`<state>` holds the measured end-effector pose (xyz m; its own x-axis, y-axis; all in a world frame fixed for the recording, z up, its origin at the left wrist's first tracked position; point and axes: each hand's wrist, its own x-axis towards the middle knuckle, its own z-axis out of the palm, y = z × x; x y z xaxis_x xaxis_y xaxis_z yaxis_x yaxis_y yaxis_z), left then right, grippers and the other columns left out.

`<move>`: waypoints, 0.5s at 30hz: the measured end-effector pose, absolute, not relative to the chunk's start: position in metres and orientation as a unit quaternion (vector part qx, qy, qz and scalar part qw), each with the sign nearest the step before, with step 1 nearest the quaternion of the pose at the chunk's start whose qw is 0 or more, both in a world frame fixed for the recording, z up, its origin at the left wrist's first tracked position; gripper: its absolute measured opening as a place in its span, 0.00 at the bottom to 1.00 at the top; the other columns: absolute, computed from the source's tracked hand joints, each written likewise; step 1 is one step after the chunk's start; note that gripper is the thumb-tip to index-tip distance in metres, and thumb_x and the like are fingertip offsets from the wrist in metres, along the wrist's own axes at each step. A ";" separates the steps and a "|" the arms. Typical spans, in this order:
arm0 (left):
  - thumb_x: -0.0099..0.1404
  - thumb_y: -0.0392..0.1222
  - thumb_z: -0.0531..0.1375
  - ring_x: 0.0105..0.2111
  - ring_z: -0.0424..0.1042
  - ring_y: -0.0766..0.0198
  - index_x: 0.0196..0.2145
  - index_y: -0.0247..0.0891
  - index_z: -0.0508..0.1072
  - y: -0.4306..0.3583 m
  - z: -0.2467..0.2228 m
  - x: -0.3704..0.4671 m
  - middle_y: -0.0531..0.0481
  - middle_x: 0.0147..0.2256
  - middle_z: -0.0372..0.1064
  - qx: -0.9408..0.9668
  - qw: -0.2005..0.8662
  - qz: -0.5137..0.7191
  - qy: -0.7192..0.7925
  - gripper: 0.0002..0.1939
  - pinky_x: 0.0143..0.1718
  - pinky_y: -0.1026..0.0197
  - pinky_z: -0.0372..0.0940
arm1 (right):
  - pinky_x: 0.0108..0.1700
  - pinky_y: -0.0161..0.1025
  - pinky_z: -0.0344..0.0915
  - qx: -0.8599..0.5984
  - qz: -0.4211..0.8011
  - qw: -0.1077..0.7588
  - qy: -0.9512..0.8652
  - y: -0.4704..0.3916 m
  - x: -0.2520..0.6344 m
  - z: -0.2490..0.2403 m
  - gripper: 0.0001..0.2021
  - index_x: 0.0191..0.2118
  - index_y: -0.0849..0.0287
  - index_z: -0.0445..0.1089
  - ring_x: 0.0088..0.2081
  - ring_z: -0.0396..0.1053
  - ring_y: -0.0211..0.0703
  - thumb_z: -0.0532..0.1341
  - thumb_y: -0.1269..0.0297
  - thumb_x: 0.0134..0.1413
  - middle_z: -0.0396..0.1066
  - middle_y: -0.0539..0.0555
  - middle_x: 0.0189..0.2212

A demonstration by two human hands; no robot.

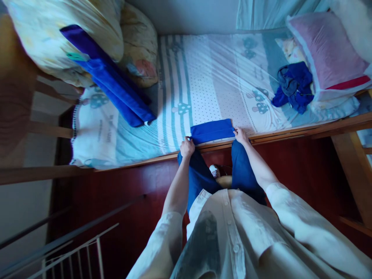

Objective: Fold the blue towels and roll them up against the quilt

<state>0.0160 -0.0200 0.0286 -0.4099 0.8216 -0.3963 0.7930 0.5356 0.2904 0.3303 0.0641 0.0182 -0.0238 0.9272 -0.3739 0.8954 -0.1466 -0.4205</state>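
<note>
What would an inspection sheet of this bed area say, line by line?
Surface: bed sheet, patterned, smooth, on a wooden frame.
Job's things: folded blue cloth at the near edge of the bed.
Clutter: stacked blue cloths at left against a pillow; crumpled blue cloth at right beside a pink pillow.
Hands: left hand grips the folded cloth's left end; right hand touches its right end.
Cables: nothing seen.
Surroundings: red floor; metal rack at lower left.

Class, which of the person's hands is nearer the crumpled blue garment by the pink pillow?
Right. The right hand is nearer the crumpled blue garment; the left hand is farther left.
</note>
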 end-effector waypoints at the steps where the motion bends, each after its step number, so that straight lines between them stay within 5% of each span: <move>1: 0.76 0.43 0.47 0.55 0.73 0.44 0.61 0.34 0.63 -0.020 0.030 0.017 0.30 0.50 0.74 0.481 0.252 0.026 0.840 0.21 0.54 0.48 0.66 | 0.56 0.44 0.69 -0.699 0.292 0.024 -0.652 0.064 0.330 0.018 0.15 0.58 0.57 0.70 0.54 0.74 0.51 0.56 0.62 0.71 0.78 0.60 0.52; 15: 0.74 0.42 0.50 0.57 0.70 0.44 0.61 0.38 0.65 -0.021 0.025 0.014 0.33 0.50 0.74 0.489 0.254 0.049 0.833 0.20 0.55 0.44 0.64 | 0.54 0.42 0.70 -0.688 0.295 0.027 -0.662 0.063 0.331 0.020 0.15 0.57 0.55 0.70 0.51 0.75 0.50 0.58 0.64 0.69 0.79 0.57 0.48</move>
<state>0.0137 -0.0210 0.0254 -0.3925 0.8394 -0.3761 0.7898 0.5171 0.3299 0.3306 0.0626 0.0201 -0.0509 0.9276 -0.3700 0.8960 -0.1212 -0.4272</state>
